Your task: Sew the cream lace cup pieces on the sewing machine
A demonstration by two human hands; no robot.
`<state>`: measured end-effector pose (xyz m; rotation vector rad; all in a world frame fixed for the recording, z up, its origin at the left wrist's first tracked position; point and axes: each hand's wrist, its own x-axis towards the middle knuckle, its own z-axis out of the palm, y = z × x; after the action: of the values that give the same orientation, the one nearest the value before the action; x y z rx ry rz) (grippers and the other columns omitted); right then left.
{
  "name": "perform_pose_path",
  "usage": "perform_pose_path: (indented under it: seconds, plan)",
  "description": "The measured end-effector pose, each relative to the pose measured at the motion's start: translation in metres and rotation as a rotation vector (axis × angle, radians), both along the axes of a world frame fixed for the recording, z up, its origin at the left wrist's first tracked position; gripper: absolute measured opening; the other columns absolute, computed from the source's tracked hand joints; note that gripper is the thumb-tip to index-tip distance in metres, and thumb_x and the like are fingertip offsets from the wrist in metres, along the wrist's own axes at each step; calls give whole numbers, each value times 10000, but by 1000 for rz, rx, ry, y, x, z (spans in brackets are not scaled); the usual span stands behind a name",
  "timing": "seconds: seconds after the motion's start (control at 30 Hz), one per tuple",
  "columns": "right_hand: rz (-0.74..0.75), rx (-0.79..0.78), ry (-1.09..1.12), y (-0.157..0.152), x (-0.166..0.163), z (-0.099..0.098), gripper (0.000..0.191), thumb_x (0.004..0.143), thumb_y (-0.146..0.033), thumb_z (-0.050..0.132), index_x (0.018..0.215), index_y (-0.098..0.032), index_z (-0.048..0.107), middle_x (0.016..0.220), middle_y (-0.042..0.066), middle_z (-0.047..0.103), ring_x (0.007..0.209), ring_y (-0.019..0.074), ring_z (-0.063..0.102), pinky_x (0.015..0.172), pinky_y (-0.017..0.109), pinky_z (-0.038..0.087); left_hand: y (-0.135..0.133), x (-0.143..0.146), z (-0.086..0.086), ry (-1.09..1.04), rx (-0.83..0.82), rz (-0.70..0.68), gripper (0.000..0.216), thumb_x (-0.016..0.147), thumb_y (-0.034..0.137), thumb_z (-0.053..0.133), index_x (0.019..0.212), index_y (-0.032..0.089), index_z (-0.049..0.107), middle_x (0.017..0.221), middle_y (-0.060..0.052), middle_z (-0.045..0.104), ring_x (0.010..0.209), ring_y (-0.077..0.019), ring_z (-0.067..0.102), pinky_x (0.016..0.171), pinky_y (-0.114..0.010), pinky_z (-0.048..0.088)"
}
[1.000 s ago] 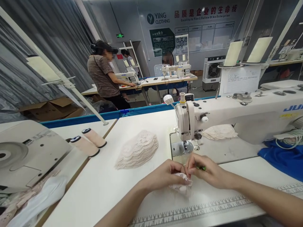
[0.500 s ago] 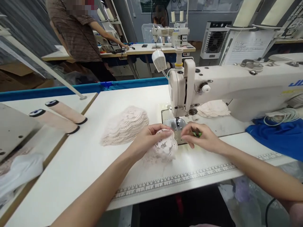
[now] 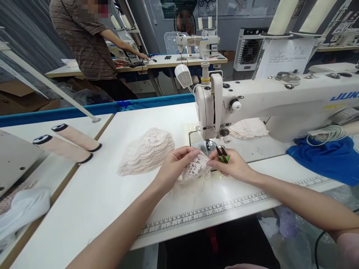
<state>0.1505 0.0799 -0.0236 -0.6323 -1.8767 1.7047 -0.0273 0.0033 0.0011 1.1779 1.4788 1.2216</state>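
My left hand (image 3: 174,165) pinches the upper edge of a small pale pink lace piece (image 3: 196,170) on the white table, just in front of the sewing machine's needle plate (image 3: 204,146). My right hand (image 3: 232,166) is closed on green-handled thread snips (image 3: 223,154) whose dark blades point up, and its fingertips touch the lace's right edge. The white sewing machine (image 3: 269,104) stands right behind both hands.
A stack of lace pieces (image 3: 147,151) lies left of the hands, and another lace pile (image 3: 248,128) lies behind the machine head. Two pink thread cones (image 3: 67,144) lie at the left. Blue cloth (image 3: 325,158) sits at the right. A person stands at a far table (image 3: 168,59).
The view dropped from the room to the table, then steadied. The lace piece went from bunched between both hands to held up nearer the needle, and the snips' blades now show.
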Motion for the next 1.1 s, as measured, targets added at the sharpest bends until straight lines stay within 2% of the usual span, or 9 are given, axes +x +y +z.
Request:
perform_pose_path:
  seconds: [0.1,0.2,0.37,0.47,0.57,0.77,0.97,1.1]
  plan:
    - [4,24,-33,1,2,1,243,796,-404,683,781,-177,598,482,-93,436,399,54,364,387,198,287,0,-1,0,-11,4,6,285,774,460,679,824,182,711,562,29,499,468,-54,334,415,-196,282]
    - [-62,96,-60,2,2,-1,230,776,-391,701,782,-178,615,537,-71,483,461,71,422,434,209,332,0,-1,-2,-18,-11,16,316,762,464,689,892,178,717,546,29,486,472,-59,342,421,-197,301]
    - [-219,348,38,0,2,-3,161,795,-340,686,828,-195,622,617,-42,533,542,91,456,510,230,391,-2,1,-2,-16,-34,20,366,775,443,682,1040,190,685,572,25,523,480,-62,376,452,-200,349]
    - [-191,459,112,-2,3,-3,108,825,-306,657,843,-204,628,626,-38,534,544,90,446,515,233,398,-3,3,-2,-5,-39,7,368,789,433,667,1066,190,675,567,24,522,495,-73,389,479,-215,367]
    - [-135,472,108,-3,2,-5,93,835,-284,651,879,-205,628,614,-49,509,531,85,431,517,232,391,-4,4,-3,-15,-50,-22,368,798,420,660,1088,192,665,554,38,485,507,-75,369,485,-214,336]
    - [-159,463,86,-1,1,-8,102,827,-264,660,891,-206,608,596,-70,462,524,79,406,519,228,374,-6,7,-2,-90,-90,-80,387,791,388,670,1130,202,650,544,63,399,512,-73,295,479,-218,256]
    - [-148,513,106,-1,1,-6,45,828,-214,642,859,-195,617,624,-60,491,536,74,421,525,224,386,-6,11,-1,-133,-122,-91,427,787,372,677,1170,189,631,610,38,493,568,-79,353,538,-225,302]
    - [-149,570,119,-1,1,-6,18,843,-209,622,844,-194,632,691,-30,587,541,72,453,518,219,410,-7,12,1,-156,-137,-77,417,791,359,672,1169,189,637,604,43,486,555,-76,343,533,-225,300]
